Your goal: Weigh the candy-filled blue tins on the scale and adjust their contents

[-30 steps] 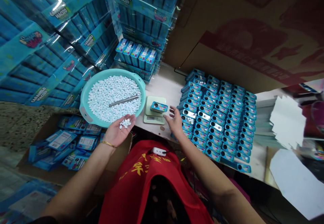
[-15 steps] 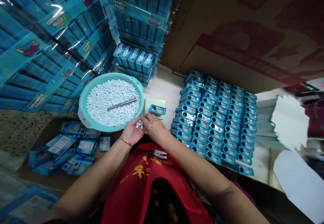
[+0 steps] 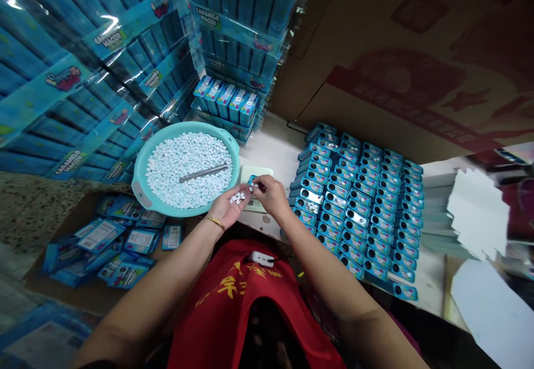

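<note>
My left hand point(image 3: 228, 205) is palm up with its fingers cupped around several small white candies point(image 3: 237, 197). Fingertips of my right hand point(image 3: 271, 193) are pinched together just above the left fingers, with a white piece or two showing at their tips. Under the hands, a small blue candy box point(image 3: 252, 179) lies on a pale cream scale point(image 3: 257, 171), mostly hidden by the right hand. Just left of the scale is a turquoise basin point(image 3: 139, 173) full of white candies, and a metal ruler-like strip point(image 3: 203, 172) lies on top of them.
Rows of blue boxes with round openings point(image 3: 350, 202) cover the table on the right. Wrapped stacks of blue packs point(image 3: 104, 40) rise at the left and back. A carton of blue packs point(image 3: 125, 241) stands lower left. A big brown carton point(image 3: 375, 79) borders the back.
My left hand has moved slightly right and opened up more, showing the candies. The right hand has shifted right and up, now covering most of the box on the scale.
</note>
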### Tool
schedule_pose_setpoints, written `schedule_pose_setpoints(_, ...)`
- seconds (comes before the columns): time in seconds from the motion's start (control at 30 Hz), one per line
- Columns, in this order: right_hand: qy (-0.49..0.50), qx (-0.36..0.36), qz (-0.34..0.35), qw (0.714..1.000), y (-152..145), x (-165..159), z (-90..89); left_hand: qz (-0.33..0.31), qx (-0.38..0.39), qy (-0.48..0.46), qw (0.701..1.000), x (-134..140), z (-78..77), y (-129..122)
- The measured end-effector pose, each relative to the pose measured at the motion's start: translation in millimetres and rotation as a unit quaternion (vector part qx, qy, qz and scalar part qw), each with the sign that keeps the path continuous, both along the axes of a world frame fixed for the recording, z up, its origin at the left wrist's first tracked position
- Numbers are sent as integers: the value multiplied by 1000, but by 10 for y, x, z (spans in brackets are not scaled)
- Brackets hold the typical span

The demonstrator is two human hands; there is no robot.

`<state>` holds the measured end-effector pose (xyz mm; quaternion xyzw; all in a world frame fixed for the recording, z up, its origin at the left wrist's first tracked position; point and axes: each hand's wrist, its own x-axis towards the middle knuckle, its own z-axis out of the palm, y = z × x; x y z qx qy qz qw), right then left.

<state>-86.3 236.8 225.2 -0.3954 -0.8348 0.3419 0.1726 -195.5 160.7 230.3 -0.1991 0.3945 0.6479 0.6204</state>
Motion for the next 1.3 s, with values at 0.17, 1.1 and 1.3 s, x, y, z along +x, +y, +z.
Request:
schedule_pose_setpoints(0.17, -77, 45, 22, 996, 107, -28, 26, -2, -10, 21, 1000, -11, -37, 59)
schedule_pose_setpoints(1.1, -161, 2, 256, 953, -1082, 258, 28, -105, -64, -154, 980, 184, -242, -991)
schedule_pose_setpoints(1.3, -52, -64, 194, 977, -935, 308, 94, -98, -20, -139, 985, 170, -248, -921)
